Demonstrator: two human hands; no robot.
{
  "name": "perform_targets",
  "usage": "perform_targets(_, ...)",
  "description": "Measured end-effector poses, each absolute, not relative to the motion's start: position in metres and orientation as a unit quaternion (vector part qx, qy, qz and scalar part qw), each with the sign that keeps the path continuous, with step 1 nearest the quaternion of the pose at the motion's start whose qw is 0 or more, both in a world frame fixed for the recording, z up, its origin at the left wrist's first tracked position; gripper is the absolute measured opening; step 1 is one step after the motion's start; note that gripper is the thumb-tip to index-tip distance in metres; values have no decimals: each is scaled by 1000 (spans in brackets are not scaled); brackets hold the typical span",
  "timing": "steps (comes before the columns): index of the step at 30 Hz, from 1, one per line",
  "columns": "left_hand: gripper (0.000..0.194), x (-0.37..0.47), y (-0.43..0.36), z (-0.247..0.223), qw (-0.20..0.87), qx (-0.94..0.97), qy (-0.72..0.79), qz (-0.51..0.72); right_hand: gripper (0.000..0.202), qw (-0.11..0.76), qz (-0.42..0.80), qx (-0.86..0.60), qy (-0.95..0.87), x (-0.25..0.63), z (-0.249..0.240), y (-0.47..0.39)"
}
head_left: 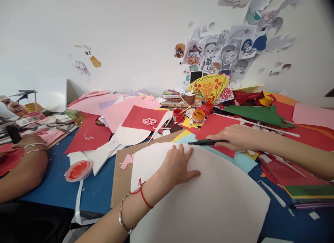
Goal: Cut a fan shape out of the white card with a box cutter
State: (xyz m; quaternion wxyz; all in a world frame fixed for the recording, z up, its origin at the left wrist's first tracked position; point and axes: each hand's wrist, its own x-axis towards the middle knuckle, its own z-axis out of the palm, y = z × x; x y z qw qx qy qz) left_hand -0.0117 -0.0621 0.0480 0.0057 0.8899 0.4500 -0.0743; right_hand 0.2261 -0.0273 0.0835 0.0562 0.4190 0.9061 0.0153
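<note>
Presently, head view, one moment.
Left hand: left hand [180, 164] lies open, palm down, fingers spread, pressing the white sheet [208, 197] near its upper curved edge.
Right hand: right hand [232, 136] is closed loosely over the handle end of the black tool [206, 142]; whether knife or scissors cannot be told.
Tool axis: long axis runs nearly level, left to right, tip pointing left toward the left hand's fingertips.
Key relation: tool tip sits just beyond the sheet's top edge, just above and to the right of the left hand; tip and fingers near, not touching.
Nearer hand: right hand holds the tool; left hand is nearer the sheet's middle.
Sheet position: white sheet lies flat in front of the person, over the brown cardboard [121, 180] and the blue table [54, 187].
Edges: curved top edge is free; right corner reaches the blue surface.
Open room: bare sheet toward the person; crowded beyond with red paper [216, 126] and paint pots [198, 116].
Neighbour: another person's arm [23, 166] rests at far left, well apart; open red jar [78, 170] beside it.
</note>
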Motion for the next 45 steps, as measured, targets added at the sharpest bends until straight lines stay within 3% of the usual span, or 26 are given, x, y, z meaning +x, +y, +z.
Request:
perform_targets(8,84,-5,-66,51,4,885,459,-81,37,47,0,454,890,237,79,-45)
perform_targets(14,57,-3,-65,55,27,907,414,-71,38,75,31,482,872,230,80,-54)
perform_targets(22,83,0,-63,53,21,909,407,-89,30,75,21,476,876,234,80,-62)
perform_targets(33,69,18,-67,59,-6,912,391,-119,33,64,41,482,873,255,72,-76)
perform_targets(45,83,25,-73,56,-33,917,377,-122,33,56,61,505,859,264,65,-96)
